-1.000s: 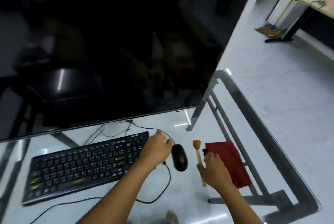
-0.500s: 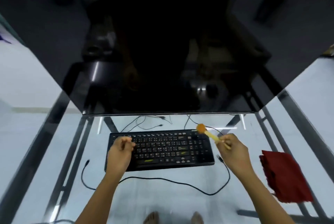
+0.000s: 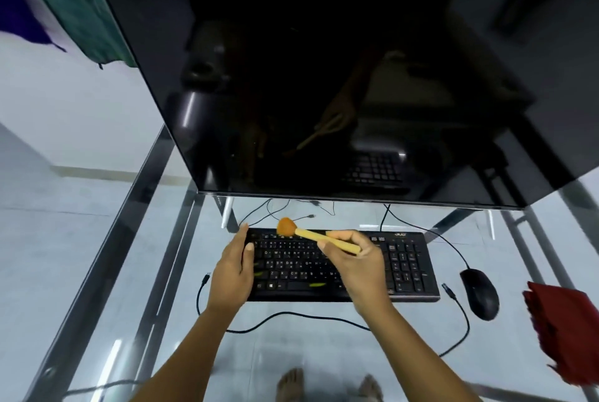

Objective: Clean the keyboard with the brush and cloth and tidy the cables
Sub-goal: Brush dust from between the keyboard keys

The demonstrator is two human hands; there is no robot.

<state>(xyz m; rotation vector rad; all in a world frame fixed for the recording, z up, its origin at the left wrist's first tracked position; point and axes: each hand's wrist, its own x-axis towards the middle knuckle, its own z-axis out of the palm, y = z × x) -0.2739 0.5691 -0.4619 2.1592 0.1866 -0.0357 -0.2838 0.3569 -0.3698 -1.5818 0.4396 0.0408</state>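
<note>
A black keyboard [image 3: 406, 267] lies on the glass desk under the big dark monitor. My right hand [image 3: 359, 267] grips a brush [image 3: 308, 233] with a wooden handle; its orange bristles touch the keyboard's top left row. My left hand [image 3: 234, 267] rests flat on the keyboard's left end, fingers together, holding it steady. A red cloth [image 3: 565, 330] lies at the desk's right edge. Black cables [image 3: 291, 315] loop in front of the keyboard, with loose USB plugs at both ends.
A black mouse [image 3: 479, 293] sits right of the keyboard. The monitor [image 3: 324, 77] overhangs the desk's back. More thin cables [image 3: 275, 212] run behind the keyboard. The glass desk [image 3: 97, 272] has metal frame bars. Bare feet show through the glass below.
The view has shifted so the keyboard sits centred. My right hand swung the brush left onto the top left keys. My left hand opened flat on the keyboard's left end.
</note>
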